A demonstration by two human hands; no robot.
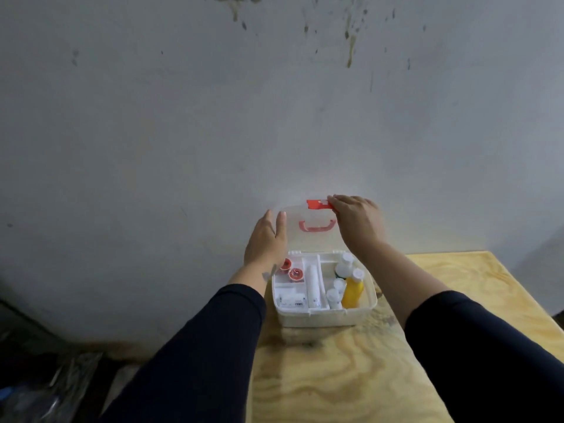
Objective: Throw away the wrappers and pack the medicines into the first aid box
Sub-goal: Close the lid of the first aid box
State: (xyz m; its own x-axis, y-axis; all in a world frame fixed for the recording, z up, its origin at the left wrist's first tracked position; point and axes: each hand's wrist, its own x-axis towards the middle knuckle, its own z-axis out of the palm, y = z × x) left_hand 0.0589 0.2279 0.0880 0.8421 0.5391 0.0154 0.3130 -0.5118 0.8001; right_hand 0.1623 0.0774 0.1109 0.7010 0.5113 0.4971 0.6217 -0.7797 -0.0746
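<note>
- First aid box (323, 315) on plywood table (427, 346), packed: yellow bottle (352, 293), white bottles, tape rolls (290, 270).
- Lid (308, 221) upright.
- Left hand (267, 239) flat, fingers extended against lid edge; right hand (357, 221) curled over red latch (317, 204).
- No wrappers visible; closing apparently remains.

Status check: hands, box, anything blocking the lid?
Left hand flat against raised lid; right hand on red latch. First aid box open, medicines inside. Nothing visibly blocking the lid.
</note>
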